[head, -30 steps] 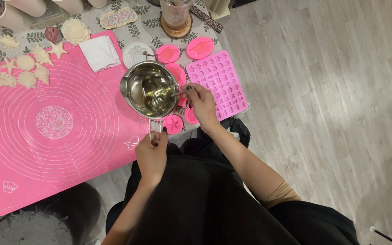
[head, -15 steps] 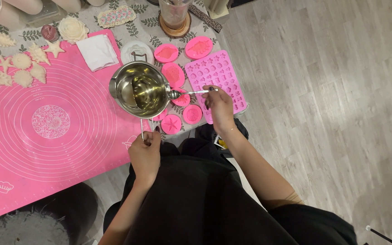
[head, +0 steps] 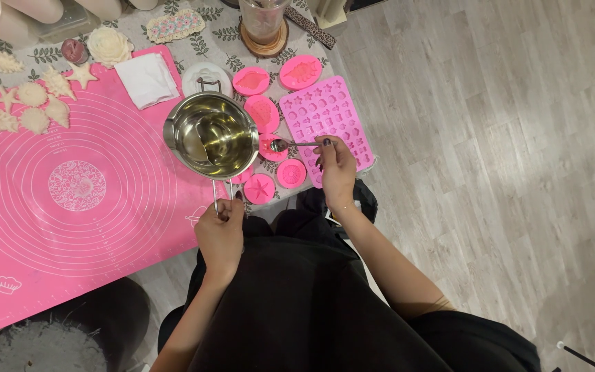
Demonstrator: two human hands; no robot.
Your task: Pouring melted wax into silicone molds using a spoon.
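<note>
Behind pot (head: 211, 134), half-hidden round pink moulds (head: 242, 176)

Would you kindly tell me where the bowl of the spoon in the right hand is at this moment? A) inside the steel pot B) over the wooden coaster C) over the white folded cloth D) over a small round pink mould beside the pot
D: the right hand holds the spoon with its bowl over a small round pink mould, just outside the steel pot that the left hand grips by its handle.

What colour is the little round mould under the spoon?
Pink; the small round mould shows best in the head view.
</note>
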